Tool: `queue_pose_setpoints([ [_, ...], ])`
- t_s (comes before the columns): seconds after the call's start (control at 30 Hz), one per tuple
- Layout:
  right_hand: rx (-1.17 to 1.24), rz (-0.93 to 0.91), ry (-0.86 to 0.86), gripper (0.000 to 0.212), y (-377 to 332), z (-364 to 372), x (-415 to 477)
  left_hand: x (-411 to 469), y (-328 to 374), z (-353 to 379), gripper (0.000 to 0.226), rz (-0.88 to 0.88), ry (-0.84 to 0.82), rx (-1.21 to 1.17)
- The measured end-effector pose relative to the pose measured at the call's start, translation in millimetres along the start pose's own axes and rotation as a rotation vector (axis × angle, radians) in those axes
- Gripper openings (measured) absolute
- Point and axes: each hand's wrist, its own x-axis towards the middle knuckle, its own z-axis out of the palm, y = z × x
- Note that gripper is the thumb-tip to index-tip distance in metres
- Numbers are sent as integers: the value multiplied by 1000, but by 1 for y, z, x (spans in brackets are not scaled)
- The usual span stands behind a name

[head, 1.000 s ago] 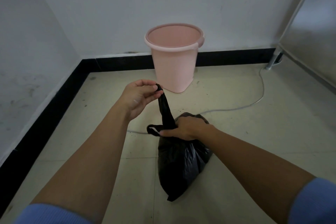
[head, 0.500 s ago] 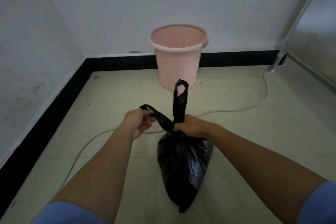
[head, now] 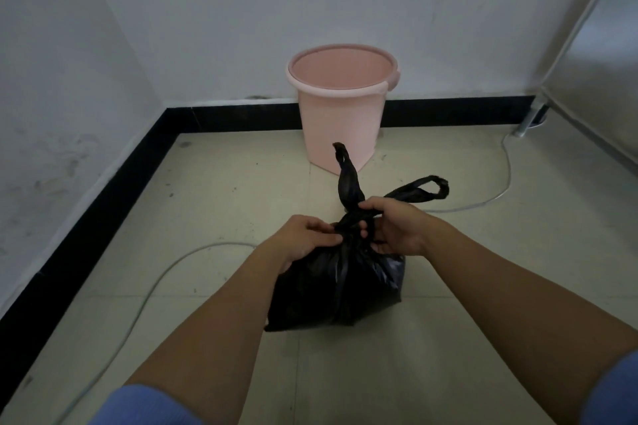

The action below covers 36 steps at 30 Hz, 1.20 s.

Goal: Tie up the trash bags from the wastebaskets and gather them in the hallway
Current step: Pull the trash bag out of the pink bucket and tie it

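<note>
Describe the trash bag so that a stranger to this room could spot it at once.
Start at the corner where the two white walls meet and find the pink wastebasket against the black baseboard. On the tiled floor just in front of it sits the black trash bag, its neck gripped by the left hand and right hand. It alone is black, crinkled, with two handle loops sticking up.

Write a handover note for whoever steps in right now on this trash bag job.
Left hand: closed on the neck of the black trash bag, left side.
Right hand: closed on the neck at the crossing of the two handle loops.
The bag sits on the floor, out of the pink wastebasket, which has no liner.
Done: bag pulled out, loops crossed.
Left: tighten the knot, carry the bag to the hallway.
</note>
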Motion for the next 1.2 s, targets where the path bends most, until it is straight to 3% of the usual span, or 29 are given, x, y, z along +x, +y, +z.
queue_pose_setpoints([
  [0.13, 90, -38, -125, 42, -4, -5, -3, 5, -7, -2, 10, 36, 84, 101],
  [0.37, 10, -117, -208, 10, -10, -8, -2, 2, 4, -10, 3, 36, 89, -79],
  [0.5, -241, -215, 17, 10, -14, -7, -3, 2, 9, -12, 19, 80, 39, -86],
  [0.63, -423, -385, 287, 19, -9, -4, 1, 0, 15, -4, 5, 112, 45, 17],
  [0.77, -994, -532, 573, 15, -6, -5, 15, 0, 22, 3, 6, 82, 6, 109],
  [0.87, -1148, -597, 810, 15, 6, -7, 17, -4, 29, 8, 4, 90, -72, 93],
  [1.0, -868, -658, 856, 10, 12, -6, 21, -3, 18, 8, 7, 27, -109, 35],
  [1.13, -214, -411, 496, 20, 15, 0, 24, 2, -3, 3, 6, -13, 89, 63],
  [1.2, -91, -203, 291, 5, 22, 1, 18, 3, -9, 1, 5, -45, 97, 123],
])
